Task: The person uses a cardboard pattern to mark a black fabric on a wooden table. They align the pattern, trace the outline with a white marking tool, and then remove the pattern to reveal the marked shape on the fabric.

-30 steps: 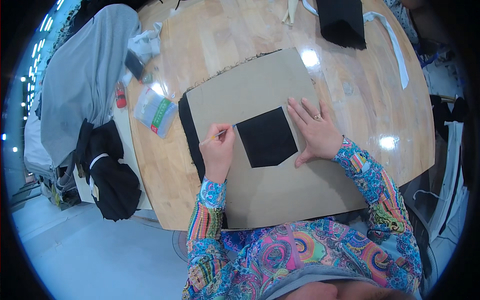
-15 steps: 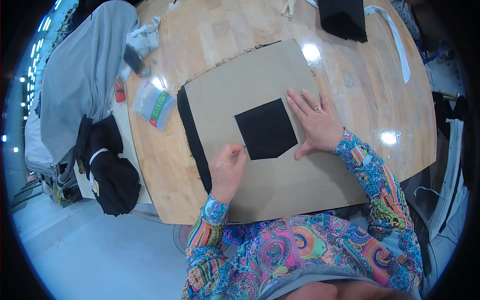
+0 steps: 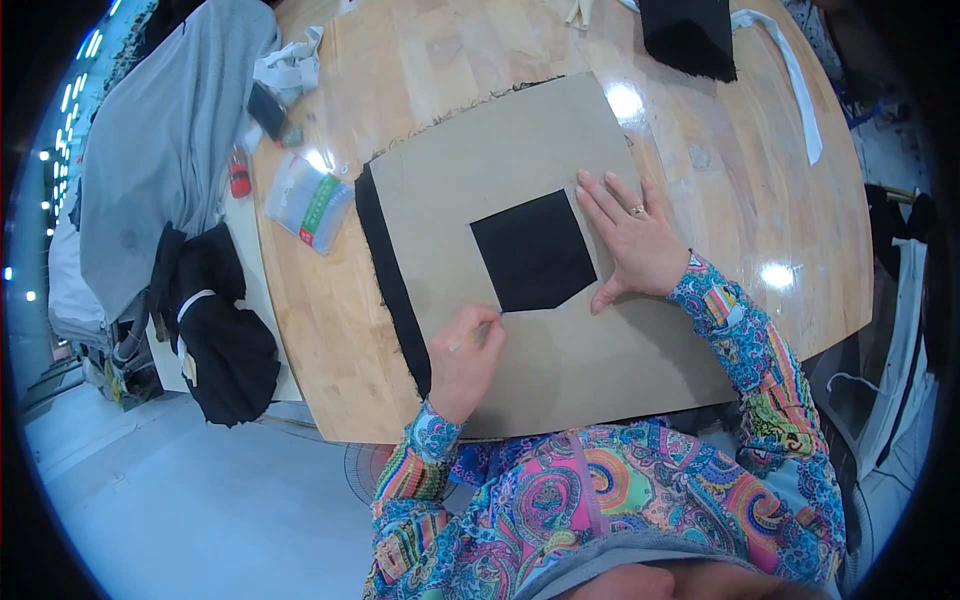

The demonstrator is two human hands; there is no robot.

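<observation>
A tan cardboard sheet (image 3: 500, 140) lies on dark cloth (image 3: 385, 290), whose frayed edge shows along its left and far sides. In its middle is a black five-sided, pocket-shaped area (image 3: 535, 250) with thin pale edges; whether this is an opening over the cloth or a separate piece, I cannot tell. My left hand (image 3: 465, 365) pinches a slim, pale pen-like marker (image 3: 456, 347), its tip by the shape's near left corner. Flat on the cardboard, fingers spread, my right hand (image 3: 640, 240) rests along the shape's right side.
The wooden table (image 3: 760, 200) has a curved edge. Toward its left lie a clear plastic packet (image 3: 308, 205), a dark flat object (image 3: 266, 112) and a red item (image 3: 239, 175). Black cloth (image 3: 688, 40) and a white strip (image 3: 795, 85) lie far right; grey fabric (image 3: 180, 150) drapes at left.
My left hand has moved slightly nearer me and right, taking the marker's tip down the shape's left edge to its near corner. My right hand stays spread in place.
</observation>
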